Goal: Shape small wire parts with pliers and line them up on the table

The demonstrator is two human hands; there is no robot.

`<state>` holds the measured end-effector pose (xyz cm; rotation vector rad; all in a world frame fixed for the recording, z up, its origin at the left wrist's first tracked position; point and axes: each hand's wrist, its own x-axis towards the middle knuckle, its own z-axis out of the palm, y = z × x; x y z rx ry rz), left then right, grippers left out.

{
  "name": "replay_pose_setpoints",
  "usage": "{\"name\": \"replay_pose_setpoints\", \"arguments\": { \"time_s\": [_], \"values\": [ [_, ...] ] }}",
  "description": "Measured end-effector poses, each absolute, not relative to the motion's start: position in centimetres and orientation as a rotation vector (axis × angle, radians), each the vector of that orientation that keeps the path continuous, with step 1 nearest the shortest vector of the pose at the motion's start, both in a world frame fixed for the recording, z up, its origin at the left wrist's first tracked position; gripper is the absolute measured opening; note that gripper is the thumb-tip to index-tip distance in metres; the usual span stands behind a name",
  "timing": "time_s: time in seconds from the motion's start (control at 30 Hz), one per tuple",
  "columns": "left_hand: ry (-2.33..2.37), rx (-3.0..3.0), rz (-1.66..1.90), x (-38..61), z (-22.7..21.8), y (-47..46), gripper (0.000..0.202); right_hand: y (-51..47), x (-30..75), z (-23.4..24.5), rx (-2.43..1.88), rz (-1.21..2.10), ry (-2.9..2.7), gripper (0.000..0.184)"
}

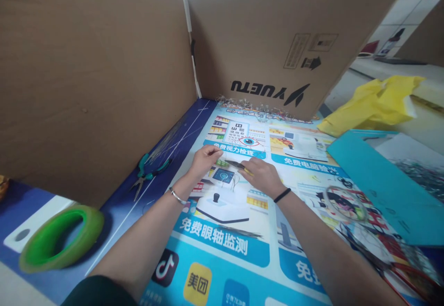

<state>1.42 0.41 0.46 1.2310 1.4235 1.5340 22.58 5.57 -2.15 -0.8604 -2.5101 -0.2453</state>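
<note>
My left hand [207, 157], with a silver bracelet at the wrist, is pinched closed over the printed sheet [274, 223]. What sits between its fingertips is too small to make out. My right hand [262, 174] is closed around a slim pointed tool [236, 164] with a dark tip and a yellowish end; its exact kind is unclear. The tip points toward my left fingertips, a short gap away. Below the hands, a few thin wires [234, 183] lie on the sheet. Closer to me is a dark bundle of thin strands [239, 232].
Cardboard panels [97, 75] stand left and behind, with clippings [260, 109] along the back one. Teal-handled pliers [147, 171] and a tape roll [62, 237] lie left. Rightward are a wire coil [326, 199], red-handled scissors [379, 262], a blue box [378, 186] and yellow plastic [371, 105].
</note>
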Motion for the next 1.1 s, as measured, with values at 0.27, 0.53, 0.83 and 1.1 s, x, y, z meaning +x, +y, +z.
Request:
{"name": "replay_pose_setpoints", "arguments": {
  "time_s": [0.27,0.53,0.83,1.1],
  "values": [
    [1.461,1.13,1.489,1.8,0.8,0.2,0.014,6.2,22.5,-2.3,-0.79,-0.257,-2.342,0.033],
    [1.298,0.869,1.474,2.7,1.4,-0.3,0.018,4.6,22.0,-0.6,-0.684,-0.567,-2.349,0.023],
    [1.223,0.673,1.487,3.4,1.0,-0.2,0.021,3.8,21.6,-0.5,-0.551,-0.841,-2.292,0.02],
    [1.228,0.679,1.505,3.4,0.2,0.0,0.022,4.0,21.7,-0.8,-0.544,-0.854,-2.335,0.022]
  ]
}}
